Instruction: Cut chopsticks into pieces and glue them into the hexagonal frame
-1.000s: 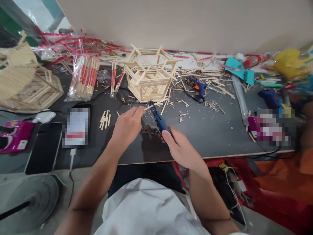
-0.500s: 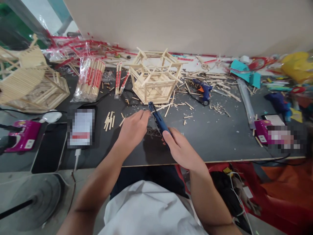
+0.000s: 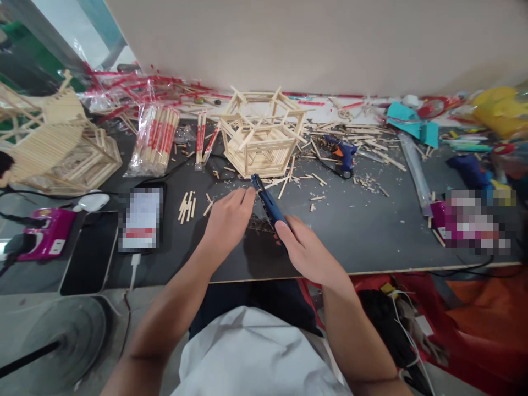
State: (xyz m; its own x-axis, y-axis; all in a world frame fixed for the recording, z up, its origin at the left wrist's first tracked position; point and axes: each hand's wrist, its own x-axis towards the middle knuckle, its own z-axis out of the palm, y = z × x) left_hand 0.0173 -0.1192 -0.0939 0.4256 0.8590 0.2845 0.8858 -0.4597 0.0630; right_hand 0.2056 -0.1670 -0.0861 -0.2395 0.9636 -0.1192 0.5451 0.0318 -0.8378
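Low in the middle of the view, my right hand (image 3: 307, 245) is wrapped round the handles of a dark blue cutting tool (image 3: 269, 202), whose head points up and left. My left hand (image 3: 231, 212) is pinched beside the tool's head, on a small wooden stick that is mostly hidden by the fingers. Just beyond the tool stands a six-sided frame of wooden sticks (image 3: 268, 154) with an open top. Short cut sticks (image 3: 187, 207) lie left of my left hand.
A blue glue gun (image 3: 345, 153) and scattered sticks lie right of the frame. Bagged chopsticks (image 3: 152, 137), phones (image 3: 142, 220), a purple power strip (image 3: 51, 234) and another stick structure (image 3: 61, 146) are left. A teal piece (image 3: 406, 121) is back right.
The view has shifted slightly, so the table items sit a little to the right and lower at left. Part of a dark-haired head now shows at the left edge. Both hands keep their holds.
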